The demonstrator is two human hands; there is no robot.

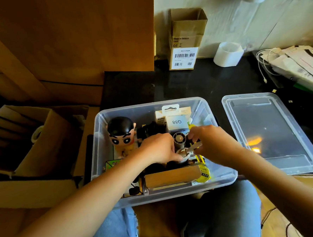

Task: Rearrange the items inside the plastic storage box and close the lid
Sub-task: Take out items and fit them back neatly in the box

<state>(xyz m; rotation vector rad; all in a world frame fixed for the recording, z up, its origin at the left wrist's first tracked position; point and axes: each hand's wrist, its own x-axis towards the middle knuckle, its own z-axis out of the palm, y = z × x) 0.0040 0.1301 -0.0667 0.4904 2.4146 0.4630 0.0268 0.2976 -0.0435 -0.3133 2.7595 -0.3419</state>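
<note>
**A:** What sits furthest left?

**B:** An open cardboard carton (30, 139) on the floor. Then the clear plastic storage box (225, 176) in front of the person's knees, packed full. At its left stands a cartoon boy figurine (121, 133), upright.

**A:** And the hands?

**B:** Both are inside the box. The left hand (159, 147) curls its fingers down onto a small pale round object (183, 153) at the centre; what it is, I can't quite tell. Behind it stands a small grey fan (179, 139). The right hand (208, 139) pinches a slim, blurred metal tool (196, 146) just beside it.

**A:** How will things handle?

**B:** Probably light, hard and loose, likely to shift against each other. The figurine looks top-heavy, so hold its body. A brown case (172, 176) and yellow tape roll (203, 174) crowd the near wall.

**A:** The lid?

**B:** The clear lid (274, 133) lies flat to the right, off the box. It looks thin and flexible, best lifted by opposite edges. Tall cartons at the back may stand in its way.
</note>
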